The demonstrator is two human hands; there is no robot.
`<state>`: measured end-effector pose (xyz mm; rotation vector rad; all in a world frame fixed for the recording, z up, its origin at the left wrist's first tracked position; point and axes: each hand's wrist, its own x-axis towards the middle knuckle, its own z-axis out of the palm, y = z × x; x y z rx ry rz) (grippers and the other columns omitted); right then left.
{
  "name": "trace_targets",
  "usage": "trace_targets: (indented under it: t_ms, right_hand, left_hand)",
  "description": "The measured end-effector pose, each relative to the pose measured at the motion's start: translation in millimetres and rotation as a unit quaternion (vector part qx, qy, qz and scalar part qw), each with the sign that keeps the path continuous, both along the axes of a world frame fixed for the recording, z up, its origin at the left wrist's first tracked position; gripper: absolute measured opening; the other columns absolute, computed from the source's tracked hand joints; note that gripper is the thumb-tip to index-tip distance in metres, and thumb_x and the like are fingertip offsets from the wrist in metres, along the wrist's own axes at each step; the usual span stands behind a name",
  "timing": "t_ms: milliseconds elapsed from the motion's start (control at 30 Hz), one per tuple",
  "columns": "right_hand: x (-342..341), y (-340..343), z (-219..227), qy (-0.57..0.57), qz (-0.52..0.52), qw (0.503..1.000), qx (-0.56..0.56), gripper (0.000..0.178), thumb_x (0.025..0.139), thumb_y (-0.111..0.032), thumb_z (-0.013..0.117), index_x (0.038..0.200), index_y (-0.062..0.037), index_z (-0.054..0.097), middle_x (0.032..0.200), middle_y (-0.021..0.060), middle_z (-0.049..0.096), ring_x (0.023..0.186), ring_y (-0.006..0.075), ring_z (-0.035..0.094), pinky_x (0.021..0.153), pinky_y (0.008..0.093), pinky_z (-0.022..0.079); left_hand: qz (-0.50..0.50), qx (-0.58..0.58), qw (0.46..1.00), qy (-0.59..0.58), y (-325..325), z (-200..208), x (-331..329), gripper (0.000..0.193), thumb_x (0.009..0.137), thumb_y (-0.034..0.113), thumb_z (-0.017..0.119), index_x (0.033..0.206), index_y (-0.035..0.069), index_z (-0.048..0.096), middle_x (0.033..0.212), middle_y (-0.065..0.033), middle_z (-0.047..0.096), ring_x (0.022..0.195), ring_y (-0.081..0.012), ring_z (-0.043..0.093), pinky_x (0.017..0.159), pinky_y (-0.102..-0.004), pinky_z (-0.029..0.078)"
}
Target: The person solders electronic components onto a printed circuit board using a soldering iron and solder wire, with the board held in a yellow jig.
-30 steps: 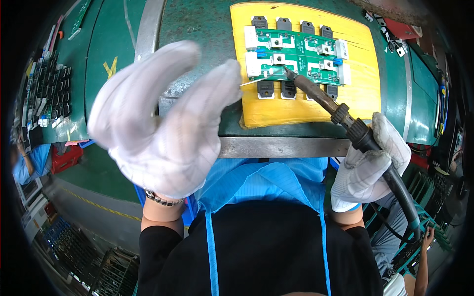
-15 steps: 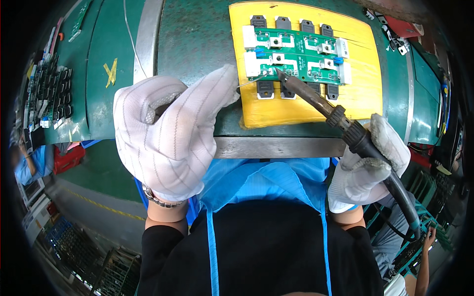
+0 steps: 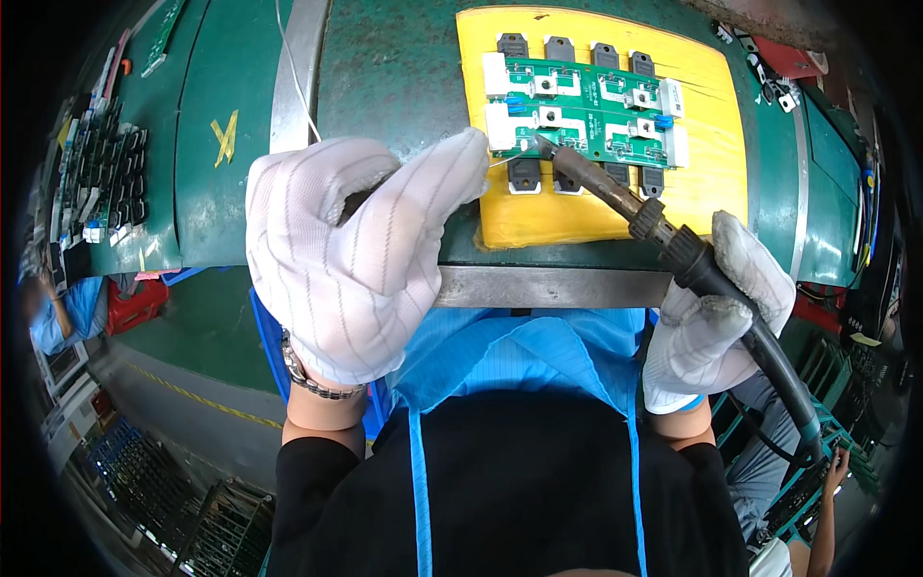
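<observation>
A green circuit board (image 3: 588, 106) with white blocks at its ends and black flat components along both long edges lies on a yellow pad (image 3: 692, 207). My right hand (image 3: 721, 317), in a white glove, grips a soldering iron (image 3: 707, 274) by its black handle. The iron's tip meets the board's near edge, left of the middle. My left hand (image 3: 356, 245), also gloved, pinches a thin solder wire (image 3: 505, 161) between thumb and forefinger. The wire's end reaches the board close to the iron's tip, where a faint haze shows.
The green workbench (image 3: 385, 77) has a metal front edge (image 3: 548, 288). Rows of black components (image 3: 111, 183) stand at the far left. A red bin (image 3: 784, 55) and small parts sit at the back right. Another person's hand (image 3: 838, 466) shows at the lower right.
My left hand has moved right with the solder wire, closer to the board. The iron's tip has shifted slightly left relative to the board.
</observation>
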<state>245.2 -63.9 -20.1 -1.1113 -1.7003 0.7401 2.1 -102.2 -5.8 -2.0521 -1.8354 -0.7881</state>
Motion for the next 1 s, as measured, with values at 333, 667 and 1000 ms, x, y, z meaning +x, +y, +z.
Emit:
trace_targets:
  t_ms: [333,667,1000]
  right_hand:
    - [-3,-1,1,-0.01,-0.042,0.999,0.034,0.069,0.084,-0.061,0.066,0.099,0.006,0.071,0.085,0.018,0.072,0.075,0.0276,0.072,0.076,0.0345,0.056]
    - [-8,-1,2,-0.013,-0.027,0.999,0.036,0.071,0.083,-0.062,0.066,0.096,0.0079,0.071,0.087,0.0202,0.072,0.072,0.0272,0.072,0.072,0.033,0.056]
    - [-10,1,0,-0.006,-0.045,0.999,0.025,0.071,0.08,-0.063,0.07,0.098,0.0064,0.072,0.091,0.0206,0.072,0.082,0.0297,0.073,0.079,0.0345,0.056]
  left_hand:
    - [-0.031,0.059,0.997,-0.039,-1,-7,-4,0.028,0.071,0.006,0.075,0.098,0.014,0.073,0.087,0.0021,0.065,0.078,-0.02,0.059,0.072,-0.0326,0.048]
    - [-0.027,0.057,0.998,-0.026,-3,-9,-2,0.032,0.068,0.009,0.078,0.098,0.019,0.074,0.086,0.0041,0.063,0.077,-0.018,0.057,0.071,-0.0321,0.047]
    - [-0.045,0.048,0.998,-0.002,3,-11,-2,0.037,0.066,0.004,0.077,0.099,0.02,0.074,0.086,0.0032,0.06,0.078,-0.018,0.057,0.072,-0.0331,0.048]
